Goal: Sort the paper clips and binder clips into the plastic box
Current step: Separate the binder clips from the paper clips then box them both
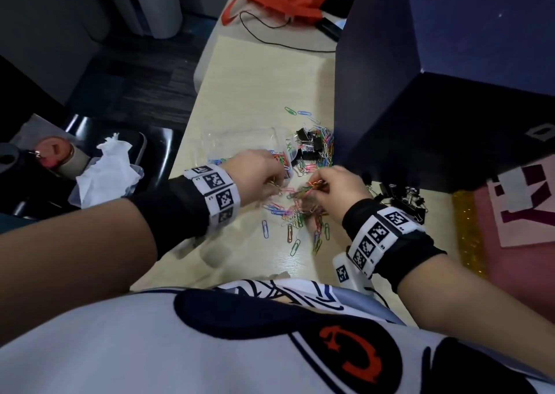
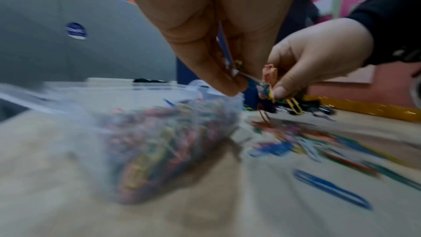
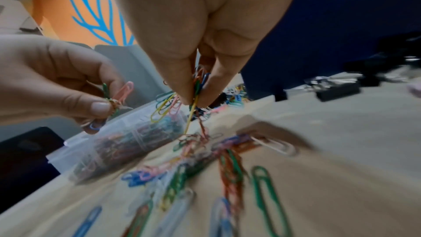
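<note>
Both hands pinch small bunches of paper clips: left hand [image 1: 258,170] above plastic box [image 1: 240,141] to drop load, right hand [image 1: 336,185] over loose clip pile [image 1: 300,210] on table [image 1: 255,78]. Binder clips [image 1: 399,198] wait far right.

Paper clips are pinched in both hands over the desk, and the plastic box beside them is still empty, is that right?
Not quite. Both the left hand and right hand do pinch paper clips, but the plastic box already holds many coloured clips, as the right wrist view shows.
</note>
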Tool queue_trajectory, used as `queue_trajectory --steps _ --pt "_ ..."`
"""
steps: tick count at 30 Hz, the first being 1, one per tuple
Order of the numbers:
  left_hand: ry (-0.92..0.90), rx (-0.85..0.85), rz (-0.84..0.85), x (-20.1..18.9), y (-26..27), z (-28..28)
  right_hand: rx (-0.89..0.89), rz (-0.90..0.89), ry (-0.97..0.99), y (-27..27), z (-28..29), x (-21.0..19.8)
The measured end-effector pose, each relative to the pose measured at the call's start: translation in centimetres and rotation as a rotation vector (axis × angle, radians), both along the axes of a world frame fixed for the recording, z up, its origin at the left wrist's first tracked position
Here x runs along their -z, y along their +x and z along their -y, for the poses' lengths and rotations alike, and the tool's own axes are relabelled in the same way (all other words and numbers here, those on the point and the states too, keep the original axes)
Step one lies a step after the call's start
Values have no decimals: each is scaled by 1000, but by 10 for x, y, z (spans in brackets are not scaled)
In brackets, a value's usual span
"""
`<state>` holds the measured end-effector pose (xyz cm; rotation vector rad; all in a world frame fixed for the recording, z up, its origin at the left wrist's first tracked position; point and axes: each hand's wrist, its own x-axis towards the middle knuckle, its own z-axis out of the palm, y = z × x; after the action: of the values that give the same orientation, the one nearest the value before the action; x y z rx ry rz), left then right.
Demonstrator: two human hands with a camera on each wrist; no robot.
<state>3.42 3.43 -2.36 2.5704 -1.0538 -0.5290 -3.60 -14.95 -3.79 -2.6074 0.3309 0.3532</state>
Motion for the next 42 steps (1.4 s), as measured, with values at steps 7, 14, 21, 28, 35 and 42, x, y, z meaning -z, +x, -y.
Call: queue_trajectory --steps 7,14,21,28,35,42 --pt "135 -191 83 -5 36 -33 -85 133 72 41 -39 -21" --pt "271 -191 109 -1 34 -38 -146 -22 -8 51 -47 -21" --pt "260 13 175 8 16 -20 -390 -82 -132 40 -42 -9" --pt "367 -16 236 4 18 -27 -71 -13 -71 16 -6 2" --pt "249 177 55 -1 -14 -4 -354 -153 -189 -8 -12 19" --pt "504 276 56 25 -29 -1 -183 -116 -67 -22 0 15"
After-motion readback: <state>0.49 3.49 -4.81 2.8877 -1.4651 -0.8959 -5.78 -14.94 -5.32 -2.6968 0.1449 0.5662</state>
